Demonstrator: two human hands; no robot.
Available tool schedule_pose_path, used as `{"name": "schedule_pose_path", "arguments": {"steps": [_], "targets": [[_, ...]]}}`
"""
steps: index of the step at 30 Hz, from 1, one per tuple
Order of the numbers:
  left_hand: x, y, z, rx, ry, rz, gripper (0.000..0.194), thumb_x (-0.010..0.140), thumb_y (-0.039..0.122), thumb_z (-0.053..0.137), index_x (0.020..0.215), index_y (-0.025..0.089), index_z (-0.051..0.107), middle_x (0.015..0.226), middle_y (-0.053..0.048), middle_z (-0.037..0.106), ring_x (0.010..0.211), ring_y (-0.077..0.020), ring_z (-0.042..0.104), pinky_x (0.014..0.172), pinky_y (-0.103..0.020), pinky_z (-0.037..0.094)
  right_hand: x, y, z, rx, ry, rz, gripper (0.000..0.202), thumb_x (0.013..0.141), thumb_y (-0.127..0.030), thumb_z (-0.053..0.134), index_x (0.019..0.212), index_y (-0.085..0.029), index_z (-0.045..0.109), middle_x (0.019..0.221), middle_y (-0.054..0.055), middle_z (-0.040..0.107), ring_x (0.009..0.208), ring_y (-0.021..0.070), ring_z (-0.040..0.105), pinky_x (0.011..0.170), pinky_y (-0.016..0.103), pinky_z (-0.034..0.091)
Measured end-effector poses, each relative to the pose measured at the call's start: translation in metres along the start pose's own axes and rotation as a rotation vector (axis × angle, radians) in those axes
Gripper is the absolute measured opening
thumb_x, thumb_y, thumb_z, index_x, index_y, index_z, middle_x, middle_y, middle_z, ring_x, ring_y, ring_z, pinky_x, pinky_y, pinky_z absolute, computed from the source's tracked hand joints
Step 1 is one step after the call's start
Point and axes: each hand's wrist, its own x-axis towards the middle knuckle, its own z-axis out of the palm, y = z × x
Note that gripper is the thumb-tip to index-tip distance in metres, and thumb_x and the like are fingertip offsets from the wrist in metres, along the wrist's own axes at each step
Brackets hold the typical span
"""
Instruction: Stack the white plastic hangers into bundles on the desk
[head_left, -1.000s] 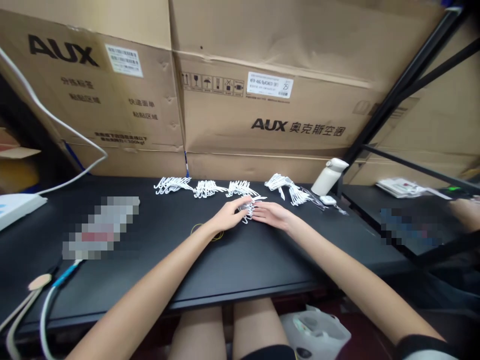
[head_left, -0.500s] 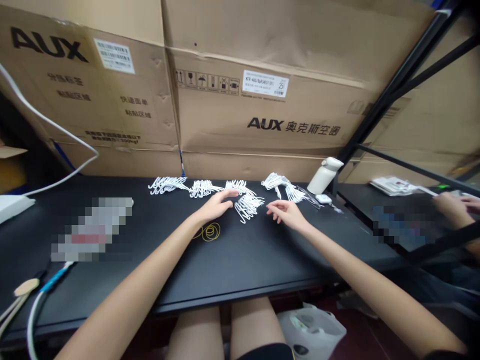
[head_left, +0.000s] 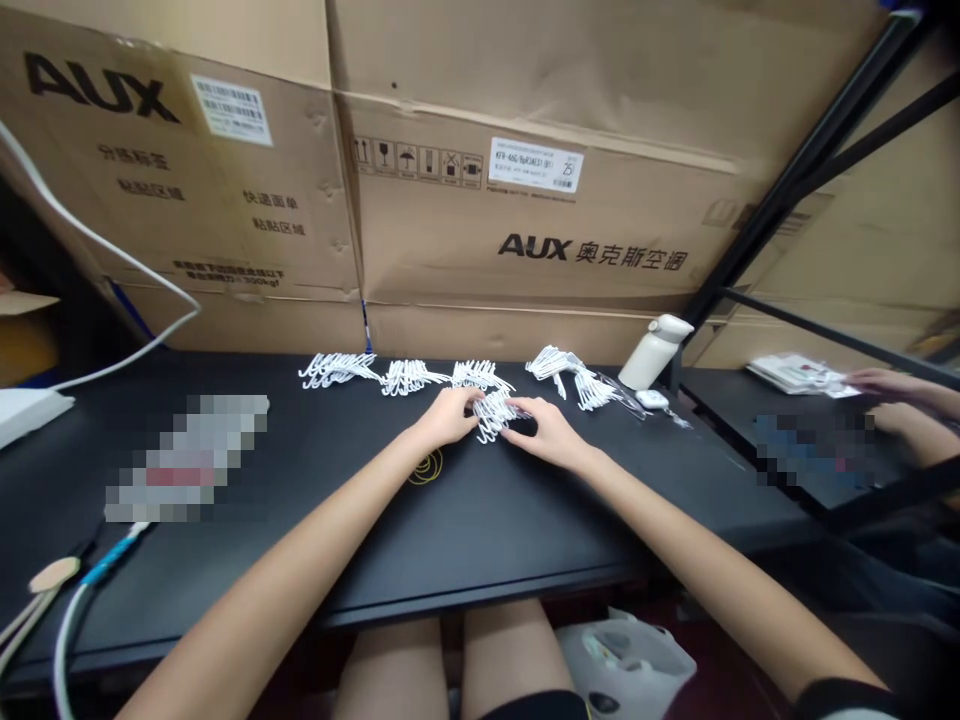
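White hook bundle (head_left: 493,415), seen from the head camera, lies on the black table (head_left: 495,530) between the person's two hands, in line with the knees below. At its left edge is the left hand (head_left: 444,418), fingers bent and tips touching it; whether they grip, I cannot tell. The right hand (head_left: 553,432) holds the other end, thumb on the near side and fingers on the far side, with a narrow opening.

Just beyond the bundle, similar white hook clusters (head_left: 409,377) sit in a row along the back of the table. Thin yellow bands (head_left: 426,467) lie near the left wrist. A white bottle (head_left: 649,355) leans beside the black frame (head_left: 757,235) at right, with a small white case (head_left: 652,400) near its base. Printed cardboard (head_left: 420,240) walls the back. At far right, a co-worker's hand (head_left: 892,385) is near white packets (head_left: 787,372); a translucent bag (head_left: 630,660) sits below the table.
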Motion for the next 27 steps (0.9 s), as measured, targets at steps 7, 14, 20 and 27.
{"name": "schedule_pose_path", "arguments": {"steps": [7,14,20,27], "targets": [[0.007,-0.019,-0.011,-0.230,0.043,-0.093,0.036,0.064,0.005,0.062,0.099,0.010,0.062,0.099,-0.014,0.072,0.091,-0.0244,0.071,0.085,-0.040,0.056,0.018,-0.014,0.029,-0.076,0.049,-0.038,0.044,0.077,-0.039,0.069,0.114,-0.016,0.066,0.107,0.013,0.068,0.098,0.0276,0.060,0.091,0.040,0.045],[-0.019,-0.037,-0.055,-0.313,0.064,-0.185,0.033,0.055,0.012,0.069,0.088,0.011,0.065,0.090,-0.013,0.074,0.092,-0.0292,0.071,0.089,-0.047,0.054,0.049,-0.048,0.063,-0.145,-0.018,-0.069,0.025,0.080,-0.030,0.065,0.099,-0.014,0.070,0.096,0.012,0.071,0.087,0.0242,0.062,0.082,0.033,0.044],[-0.052,-0.048,-0.099,-0.317,0.159,-0.267,0.041,0.046,0.024,0.079,0.084,0.012,0.067,0.089,-0.011,0.075,0.094,-0.0317,0.070,0.094,-0.050,0.050,0.081,-0.099,0.080,-0.234,-0.191,-0.131,0.014,0.079,-0.026,0.066,0.084,-0.014,0.071,0.076,0.008,0.069,0.071,0.0190,0.061,0.066,0.026,0.040],[-0.091,-0.057,-0.155,-0.255,0.084,-0.389,0.043,0.044,0.024,0.081,0.083,0.014,0.068,0.089,-0.010,0.075,0.094,-0.0303,0.070,0.091,-0.048,0.052,0.095,-0.152,0.111,-0.228,-0.297,-0.220,0.012,0.078,-0.023,0.066,0.080,-0.011,0.068,0.080,0.010,0.069,0.073,0.0189,0.062,0.064,0.025,0.039]]}}
